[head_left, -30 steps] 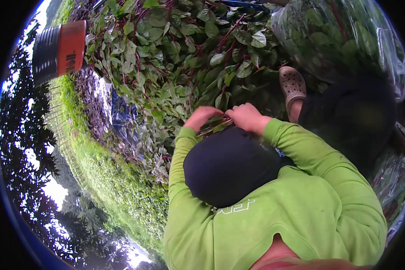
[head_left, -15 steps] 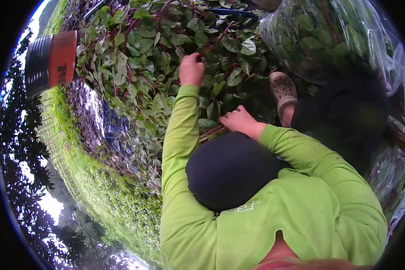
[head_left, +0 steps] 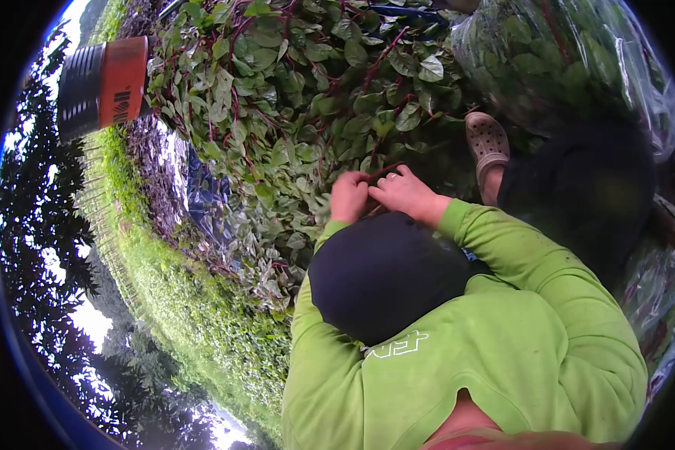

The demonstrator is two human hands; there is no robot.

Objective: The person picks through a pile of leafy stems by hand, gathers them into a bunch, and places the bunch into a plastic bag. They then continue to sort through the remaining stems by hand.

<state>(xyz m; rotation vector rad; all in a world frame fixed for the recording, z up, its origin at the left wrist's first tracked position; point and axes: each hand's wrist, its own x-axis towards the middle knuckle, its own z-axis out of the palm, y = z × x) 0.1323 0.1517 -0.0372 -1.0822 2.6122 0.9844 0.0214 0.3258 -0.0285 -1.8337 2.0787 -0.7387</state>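
My left hand (head_left: 349,196) and my right hand (head_left: 406,193) meet in front of my dark cap, fingers closed. A thin red stem (head_left: 386,171) with leaves runs between them, pinched by my left hand. My right hand is closed over a small bunch of stems that it mostly hides. Both hands rest at the near edge of a big pile of green leaves with red stems (head_left: 300,90). Green sleeves cover both arms.
A clear plastic bag of greens (head_left: 577,60) lies at the upper right. A foot in a beige clog (head_left: 487,142) sits beside the pile. An orange and black container (head_left: 101,86) stands at the upper left. Blue sheeting (head_left: 206,191) shows under the pile.
My left hand reached far into the pile half a second ago and has come back beside my right hand with a stem. My right hand stayed near the cap.
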